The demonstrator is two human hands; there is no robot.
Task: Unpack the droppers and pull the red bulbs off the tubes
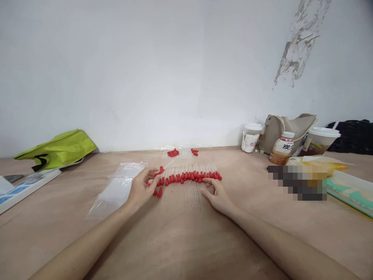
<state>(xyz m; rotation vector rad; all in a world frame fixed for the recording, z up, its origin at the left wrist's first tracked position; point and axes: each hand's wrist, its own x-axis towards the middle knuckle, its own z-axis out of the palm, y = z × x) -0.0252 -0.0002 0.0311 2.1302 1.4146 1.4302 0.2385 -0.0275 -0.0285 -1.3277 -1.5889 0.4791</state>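
Observation:
My left hand (142,187) pinches a dropper (159,171) by its red rubber bulb, its thin clear tube slanting up to the right. Loose red bulbs (159,192) lie under and beside those fingers. A row of droppers (186,176) stretches between both hands, red bulbs toward me and clear tubes pointing to the wall. Several bare clear tubes (192,194) lie in front of the row's middle. At the row's right part, my right hand (217,196) rests with thumb and forefinger apart, fingertips beside the bulbs; whether they touch one I cannot tell.
Clear plastic bags (116,190) lie left of my left hand. Farther back are small piles of red bulbs (173,153) on clear plastic. A power strip (29,190) and yellow-green bag (62,149) sit left; a paper cup (251,138), bottle (282,148) and grey bag (291,128) stand right.

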